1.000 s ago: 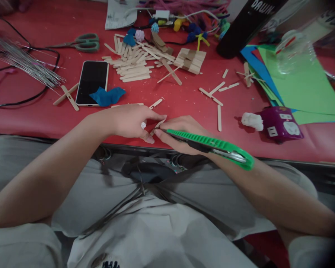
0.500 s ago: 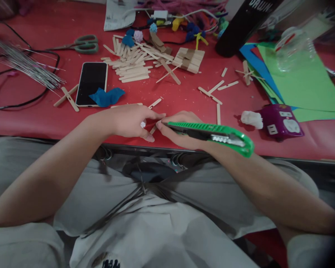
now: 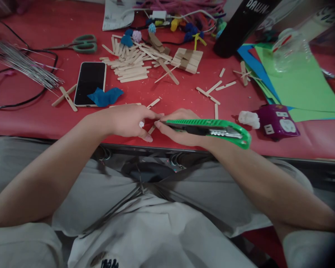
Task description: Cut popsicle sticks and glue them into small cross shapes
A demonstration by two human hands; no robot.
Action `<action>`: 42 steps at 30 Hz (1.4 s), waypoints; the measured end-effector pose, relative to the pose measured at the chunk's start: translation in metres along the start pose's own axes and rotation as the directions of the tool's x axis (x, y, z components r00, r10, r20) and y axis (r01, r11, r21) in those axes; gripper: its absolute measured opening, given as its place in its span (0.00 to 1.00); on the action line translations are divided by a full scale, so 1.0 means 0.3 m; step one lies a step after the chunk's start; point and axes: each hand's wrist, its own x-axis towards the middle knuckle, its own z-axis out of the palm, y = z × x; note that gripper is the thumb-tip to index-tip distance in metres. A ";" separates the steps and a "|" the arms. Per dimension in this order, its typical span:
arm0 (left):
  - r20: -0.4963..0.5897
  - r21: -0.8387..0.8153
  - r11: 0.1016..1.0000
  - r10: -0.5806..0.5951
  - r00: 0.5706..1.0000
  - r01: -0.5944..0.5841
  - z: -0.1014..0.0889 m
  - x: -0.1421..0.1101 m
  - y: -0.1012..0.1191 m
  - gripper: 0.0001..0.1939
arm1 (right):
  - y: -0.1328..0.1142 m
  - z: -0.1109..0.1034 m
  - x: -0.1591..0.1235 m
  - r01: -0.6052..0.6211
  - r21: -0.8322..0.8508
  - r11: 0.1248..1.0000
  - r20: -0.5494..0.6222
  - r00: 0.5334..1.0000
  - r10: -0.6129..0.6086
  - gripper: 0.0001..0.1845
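Note:
My right hand (image 3: pixel 181 128) is closed round a green box cutter (image 3: pixel 209 128), its handle end pointing right and its blade end by the fingertips of my left hand. My left hand (image 3: pixel 131 121), wearing a ring with a white top, lies low over the table edge, thumb and forefinger holding a wooden craft stick (image 3: pixel 152 129) against the red surface. Most of that stick is hidden under the hands, as is the blade's tip. Just beyond my left hand lies another notched craft stick (image 3: pixel 153 103).
A pile of craft sticks (image 3: pixel 132 69) is farther back. On the left are a phone (image 3: pixel 91 82) under blue clay (image 3: pixel 106 96), scissors (image 3: pixel 83 44) and wires (image 3: pixel 30 65). To the right stand a purple sharpener-like box (image 3: pixel 277 121), a black bottle (image 3: pixel 240 29) and coloured paper (image 3: pixel 301 82).
The box cutter's handle end has dipped slightly towards the table. Both hands stay nearly in place, and the whole view has shifted a little.

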 end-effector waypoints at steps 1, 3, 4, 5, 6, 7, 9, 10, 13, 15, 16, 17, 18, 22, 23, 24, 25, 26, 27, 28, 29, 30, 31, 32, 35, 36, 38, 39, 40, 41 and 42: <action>0.003 0.001 1.000 -0.001 1.000 0.001 -0.001 -0.001 0.001 0.39 | -0.001 -0.002 0.000 -0.022 0.009 1.000 -0.006 1.000 0.022 0.22; -0.002 0.007 1.000 0.001 1.000 -0.001 -0.002 -0.002 0.003 0.40 | -0.002 -0.009 -0.005 -0.060 0.068 0.996 0.017 0.998 0.059 0.22; -0.006 0.011 1.000 0.003 1.000 -0.003 -0.002 -0.003 0.002 0.41 | 0.000 -0.015 -0.009 -0.076 0.114 0.991 0.030 0.997 0.073 0.22; -0.009 0.016 1.000 0.006 1.000 -0.006 -0.002 -0.003 0.001 0.42 | 0.004 -0.023 -0.016 -0.092 0.163 0.982 0.032 0.996 0.088 0.22; -0.009 0.021 1.000 0.009 1.000 -0.009 -0.003 -0.003 0.000 0.43 | 0.009 -0.033 -0.024 -0.103 0.211 0.972 0.021 0.995 0.101 0.22; -0.007 0.022 1.000 0.013 1.000 -0.013 -0.003 -0.003 -0.003 0.43 | 0.016 -0.044 -0.032 -0.100 0.255 0.962 -0.007 0.994 0.105 0.22; 0.001 0.015 1.000 0.021 1.000 -0.021 -0.005 -0.002 -0.009 0.43 | 0.032 -0.063 -0.047 -0.084 0.324 0.942 -0.104 0.987 0.124 0.17; 0.008 0.008 1.000 0.024 1.000 -0.024 -0.005 -0.001 -0.013 0.43 | 0.041 -0.070 -0.053 -0.084 0.353 0.932 -0.164 0.975 0.150 0.13; 0.021 -0.010 1.000 0.020 1.000 -0.020 -0.008 0.001 -0.022 0.44 | 0.057 -0.076 -0.056 -0.122 0.413 0.903 -0.294 0.920 0.259 0.07; 0.017 -0.018 1.000 0.020 1.000 -0.019 -0.008 0.001 -0.025 0.44 | 0.054 -0.072 -0.051 -0.144 0.426 0.893 -0.281 0.917 0.282 0.10; 0.012 -0.025 0.999 0.023 1.000 -0.023 -0.008 0.001 -0.026 0.44 | 0.049 -0.069 -0.047 -0.149 0.431 0.890 -0.260 0.924 0.280 0.12; 0.005 -0.034 0.999 0.028 1.000 -0.028 -0.008 0.001 -0.026 0.43 | 0.041 -0.067 -0.044 -0.147 0.438 0.887 -0.241 0.931 0.274 0.13; 0.000 -0.042 0.999 0.032 0.999 -0.032 -0.008 0.001 -0.025 0.43 | 0.033 -0.065 -0.042 -0.143 0.449 0.882 -0.226 0.937 0.267 0.14; 0.005 -0.032 0.999 0.013 1.000 -0.013 -0.010 0.000 -0.020 0.42 | 0.016 -0.054 -0.041 -0.138 0.553 0.822 -0.162 0.949 0.269 0.14; 0.010 -0.024 1.000 0.009 1.000 -0.009 -0.011 -0.001 -0.018 0.42 | 0.019 -0.049 -0.042 -0.145 0.579 0.802 -0.146 0.950 0.277 0.13; 0.013 -0.017 1.000 0.005 1.000 -0.005 -0.012 -0.002 -0.016 0.42 | 0.024 -0.043 -0.043 -0.152 0.598 0.787 -0.134 0.949 0.285 0.12; 0.016 -0.011 1.000 0.003 1.000 -0.003 -0.013 -0.003 -0.015 0.42 | 0.031 -0.038 -0.044 -0.160 0.607 0.779 -0.126 0.948 0.292 0.12; 0.017 -0.007 1.000 0.003 1.000 -0.003 -0.013 -0.004 -0.015 0.43 | 0.038 -0.033 -0.045 -0.166 0.609 0.775 -0.120 0.947 0.298 0.11; 0.017 -0.002 1.000 0.004 1.000 -0.003 -0.013 -0.005 -0.014 0.43 | 0.044 -0.029 -0.045 -0.174 0.610 0.774 -0.117 0.945 0.304 0.11; 0.014 0.002 1.000 0.004 1.000 -0.004 -0.012 -0.006 -0.014 0.43 | 0.047 -0.027 -0.045 -0.178 0.611 0.771 -0.116 0.943 0.311 0.10; 0.011 0.006 1.000 0.003 1.000 -0.003 -0.011 -0.007 -0.014 0.43 | 0.049 -0.026 -0.044 -0.179 0.615 0.768 -0.117 0.942 0.314 0.10; 0.005 0.011 1.000 0.000 1.000 -0.001 -0.009 -0.009 -0.013 0.43 | 0.048 -0.027 -0.043 -0.178 0.618 0.766 -0.116 0.943 0.312 0.10; 0.001 0.018 1.000 -0.002 1.000 0.002 -0.006 -0.011 -0.012 0.42 | 0.045 -0.029 -0.043 -0.173 0.622 0.764 -0.115 0.945 0.307 0.09; -0.005 0.027 1.000 -0.006 1.000 0.006 -0.003 -0.012 -0.010 0.41 | 0.041 -0.032 -0.042 -0.167 0.624 0.764 -0.114 0.947 0.300 0.09; -0.019 0.062 0.998 -0.007 1.000 0.008 0.004 -0.018 -0.004 0.36 | 0.030 -0.039 -0.040 -0.154 0.606 0.781 -0.124 0.951 0.283 0.08; -0.021 0.068 0.998 -0.003 1.000 0.004 0.005 -0.020 -0.002 0.34 | 0.029 -0.040 -0.039 -0.146 0.599 0.788 -0.131 0.952 0.276 0.08; -0.026 0.069 0.998 0.007 1.000 -0.005 0.005 -0.022 -0.001 0.32 | 0.029 -0.039 -0.039 -0.124 0.583 0.803 -0.150 0.955 0.257 0.09; -0.027 0.068 0.998 0.011 1.000 -0.009 0.005 -0.022 -0.001 0.32 | 0.031 -0.038 -0.040 -0.116 0.572 0.812 -0.157 0.956 0.247 0.09; -0.026 0.066 0.998 0.014 1.000 -0.012 0.004 -0.022 -0.002 0.32 | 0.032 -0.036 -0.040 -0.112 0.559 0.821 -0.163 0.957 0.241 0.09; -0.026 0.065 0.998 0.016 1.000 -0.014 0.004 -0.022 -0.003 0.32 | 0.033 -0.035 -0.040 -0.113 0.544 0.832 -0.168 0.956 0.240 0.09; -0.029 0.067 0.998 0.017 0.999 -0.015 0.004 -0.022 -0.004 0.33 | 0.034 -0.034 -0.040 -0.117 0.525 0.843 -0.172 0.955 0.240 0.09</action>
